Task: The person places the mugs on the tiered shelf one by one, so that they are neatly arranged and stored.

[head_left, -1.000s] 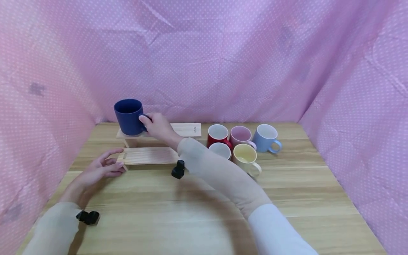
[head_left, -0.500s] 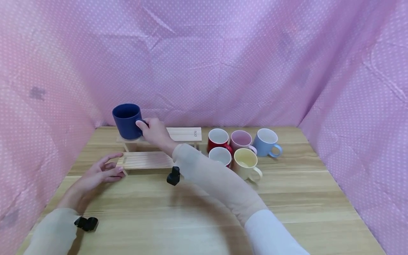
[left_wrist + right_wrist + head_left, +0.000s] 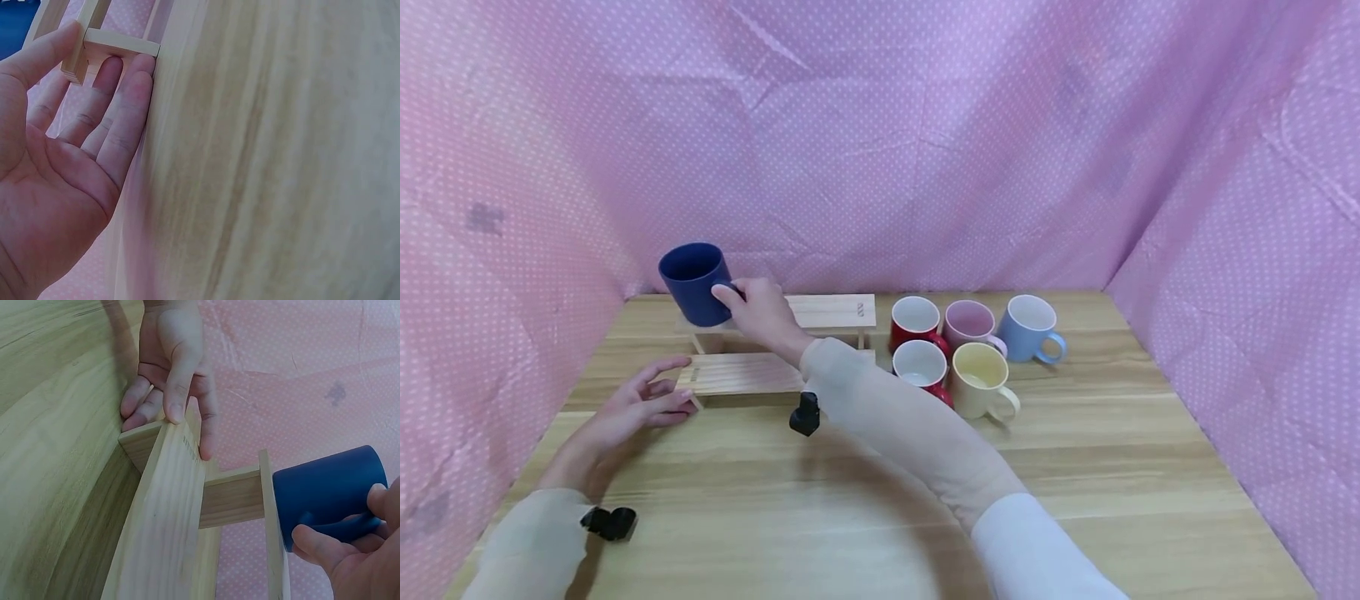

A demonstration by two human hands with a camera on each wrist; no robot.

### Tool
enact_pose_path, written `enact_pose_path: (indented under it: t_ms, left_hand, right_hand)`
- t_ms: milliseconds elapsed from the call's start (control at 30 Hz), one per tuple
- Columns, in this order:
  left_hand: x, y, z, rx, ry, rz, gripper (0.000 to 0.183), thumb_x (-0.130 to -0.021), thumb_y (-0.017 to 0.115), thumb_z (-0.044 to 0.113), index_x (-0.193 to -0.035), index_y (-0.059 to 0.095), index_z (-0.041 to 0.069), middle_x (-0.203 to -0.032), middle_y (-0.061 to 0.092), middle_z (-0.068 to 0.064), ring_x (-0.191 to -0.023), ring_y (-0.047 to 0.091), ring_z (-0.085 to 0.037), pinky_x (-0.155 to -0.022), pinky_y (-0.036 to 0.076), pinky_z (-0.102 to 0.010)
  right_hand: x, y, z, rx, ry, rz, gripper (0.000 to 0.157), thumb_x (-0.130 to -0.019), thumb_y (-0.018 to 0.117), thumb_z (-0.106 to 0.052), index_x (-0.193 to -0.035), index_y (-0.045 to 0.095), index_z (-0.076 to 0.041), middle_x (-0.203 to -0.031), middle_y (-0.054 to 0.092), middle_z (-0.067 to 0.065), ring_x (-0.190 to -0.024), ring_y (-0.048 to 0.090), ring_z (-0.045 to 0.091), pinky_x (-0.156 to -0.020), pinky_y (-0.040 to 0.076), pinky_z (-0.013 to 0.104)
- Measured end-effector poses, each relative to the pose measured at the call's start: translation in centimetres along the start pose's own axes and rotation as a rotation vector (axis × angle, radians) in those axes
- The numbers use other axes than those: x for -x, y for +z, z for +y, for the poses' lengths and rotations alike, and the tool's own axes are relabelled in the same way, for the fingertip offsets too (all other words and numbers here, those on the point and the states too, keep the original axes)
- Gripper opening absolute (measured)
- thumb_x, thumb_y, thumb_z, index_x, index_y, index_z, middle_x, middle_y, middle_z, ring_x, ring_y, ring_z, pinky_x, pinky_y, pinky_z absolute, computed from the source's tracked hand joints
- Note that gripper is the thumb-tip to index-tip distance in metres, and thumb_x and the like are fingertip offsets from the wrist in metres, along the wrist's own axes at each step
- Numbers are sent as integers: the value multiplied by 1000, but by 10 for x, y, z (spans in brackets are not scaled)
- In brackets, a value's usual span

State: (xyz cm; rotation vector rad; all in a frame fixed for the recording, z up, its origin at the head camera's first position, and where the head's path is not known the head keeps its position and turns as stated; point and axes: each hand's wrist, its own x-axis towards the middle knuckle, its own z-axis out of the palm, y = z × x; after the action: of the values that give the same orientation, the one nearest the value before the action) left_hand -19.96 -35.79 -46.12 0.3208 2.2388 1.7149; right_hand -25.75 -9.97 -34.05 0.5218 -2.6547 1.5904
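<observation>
My right hand [image 3: 763, 312] pinches the handle of a dark blue mug [image 3: 692, 287]. The mug is upright, its base right at the left end of the upper tier of a two-step wooden shelf [image 3: 831, 311]. In the right wrist view, fingers and thumb close on the handle, and the mug's base meets the upper board. At the left end of the lower board [image 3: 741, 373], my left hand [image 3: 632, 408] holds the shelf, thumb at the front edge and index finger at the back edge. The left wrist view shows its other fingers against the end support [image 3: 119, 42].
Right of the shelf stand two red mugs with white insides [image 3: 916, 315], a pink mug [image 3: 967, 323], a light blue mug [image 3: 1028, 327] and a yellow mug [image 3: 977, 379]. Pink dotted cloth [image 3: 880, 150] surrounds the wooden table [image 3: 737, 517] at the back and sides.
My right hand has brought the blue mug slightly left and down onto the upper tier's left end. The left hand stays at the shelf's end, and the other mugs stand where they were.
</observation>
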Motion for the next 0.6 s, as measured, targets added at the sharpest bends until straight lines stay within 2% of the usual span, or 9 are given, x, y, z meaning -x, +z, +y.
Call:
enact_pose_path:
  t_ms: [300, 500, 600]
  left_hand:
    - [-5, 4, -5, 23, -13, -12, 60, -104, 60, 16, -155, 29, 11, -114, 66, -23, -100, 71, -26, -88, 60, -36]
    - [1, -1, -5, 16, -9, 2, 59, -105, 59, 14, -156, 29, 11, -121, 60, -28, -100, 71, -25, -87, 60, -35]
    - [-3, -2, -4, 21, -8, -17, 61, -104, 59, 14, -157, 28, 11, -121, 61, -29, -101, 71, -25, -88, 59, -36]
  right_hand:
    - [1, -6, 3, 1, 22, -27, 34, -103, 62, -34, -100, 77, -4, -85, 73, 5, -63, 50, 7, -55, 36, 17]
    - [-2, -5, -4, 45, 12, -70, 39, -104, 60, -34, -87, 72, -2, -65, 54, -5, -58, 44, 6, -52, 34, 17]
    - [-1, -9, -3, 57, 14, -63, 38, -105, 59, -34, -90, 73, -2, -69, 60, -1, -60, 47, 7, -53, 35, 17]
